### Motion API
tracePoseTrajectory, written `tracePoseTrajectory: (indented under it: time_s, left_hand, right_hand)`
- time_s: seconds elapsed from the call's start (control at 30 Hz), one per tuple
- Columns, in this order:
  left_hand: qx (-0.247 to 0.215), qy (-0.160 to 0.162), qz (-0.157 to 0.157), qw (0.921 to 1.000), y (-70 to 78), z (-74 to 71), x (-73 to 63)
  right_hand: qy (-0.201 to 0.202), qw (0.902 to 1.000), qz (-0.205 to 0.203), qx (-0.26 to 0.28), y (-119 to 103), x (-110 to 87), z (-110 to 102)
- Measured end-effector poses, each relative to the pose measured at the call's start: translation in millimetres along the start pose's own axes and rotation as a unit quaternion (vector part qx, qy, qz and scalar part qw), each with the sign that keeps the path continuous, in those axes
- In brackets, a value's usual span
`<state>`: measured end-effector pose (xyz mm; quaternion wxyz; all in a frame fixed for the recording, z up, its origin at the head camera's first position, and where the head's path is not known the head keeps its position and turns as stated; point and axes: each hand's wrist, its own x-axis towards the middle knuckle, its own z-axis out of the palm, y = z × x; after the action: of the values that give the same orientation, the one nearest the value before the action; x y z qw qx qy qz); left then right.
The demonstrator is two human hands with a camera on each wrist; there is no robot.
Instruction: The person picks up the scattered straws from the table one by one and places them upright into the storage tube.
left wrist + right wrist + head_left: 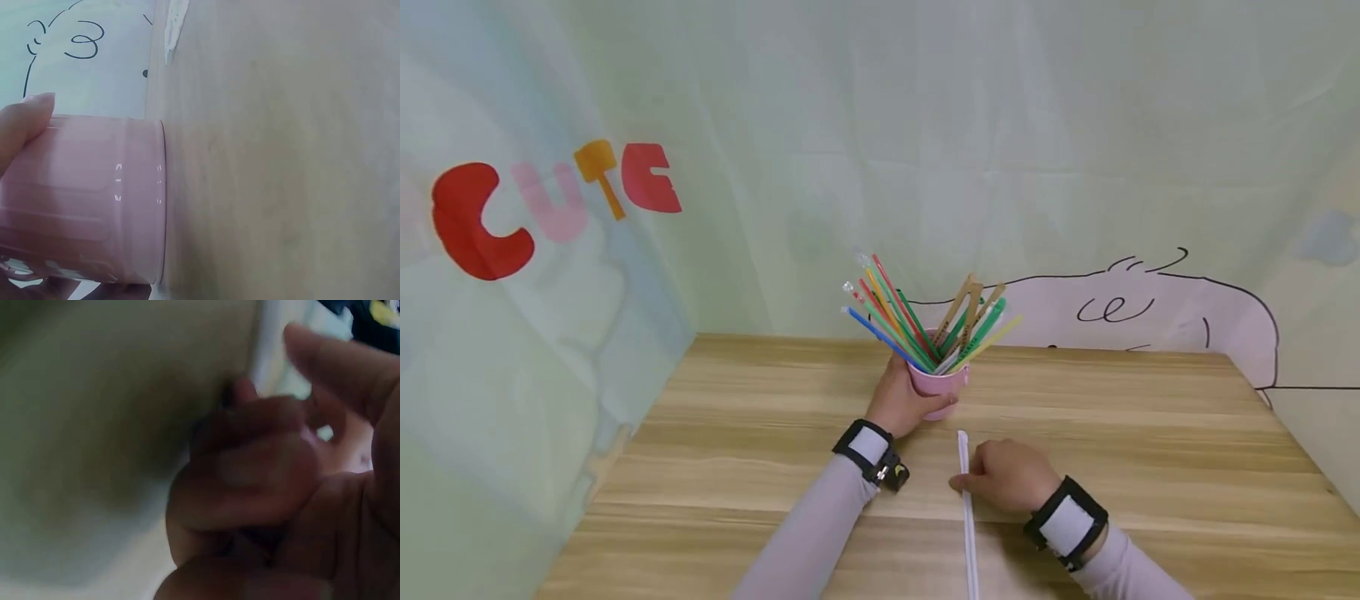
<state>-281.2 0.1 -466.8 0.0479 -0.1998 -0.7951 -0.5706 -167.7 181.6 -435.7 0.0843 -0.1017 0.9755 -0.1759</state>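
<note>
My left hand [901, 400] grips a pink cup [940, 385] from its left side, the thumb lying across the front. The cup stands upright on the wooden table, and its smooth pink wall [81, 194] fills much of the left wrist view. Out of its mouth fan several colourful straws [891, 321], some in clear wrappers, along with brown printed sticks [972, 310]. Nearer the body, my right hand [1013, 475] pinches a long white wrapped straw [968, 533] close to its far end. In the right wrist view the curled fingers [244, 481] are blurred.
The wooden table [737, 467] ends at the back and left against a pale fabric backdrop [1000, 150]. Coloured letters [482, 221] and a line-drawn figure [1195, 317] are printed on it. Both wrists wear black straps [1066, 523] with cameras.
</note>
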Motion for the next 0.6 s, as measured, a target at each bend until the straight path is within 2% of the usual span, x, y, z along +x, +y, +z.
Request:
tracePoseTrajectory:
  time_s: [0.1,0.2,0.4,0.6]
  left_hand:
    - [0.001,0.001,0.002,1.0,2.3,-2.1,0.1]
    - [-0.005,-0.001,0.007,1.0,4.8,-0.3,-0.2]
    - [-0.002,-0.011,0.006,0.9999,6.2,2.3,-0.5]
    - [-0.002,-0.012,-0.002,0.9999,7.1,1.3,-2.0]
  right_hand:
    - [0.021,0.9992,-0.027,-0.022,-4,-2.2,7]
    - [0.029,0.9992,-0.027,-0.008,-1,-2.2,7]
    - [0.024,0.9987,0.014,0.044,13,-0.9,-8]
    - [0.01,0.9991,0.02,0.037,16,-0.3,-11]
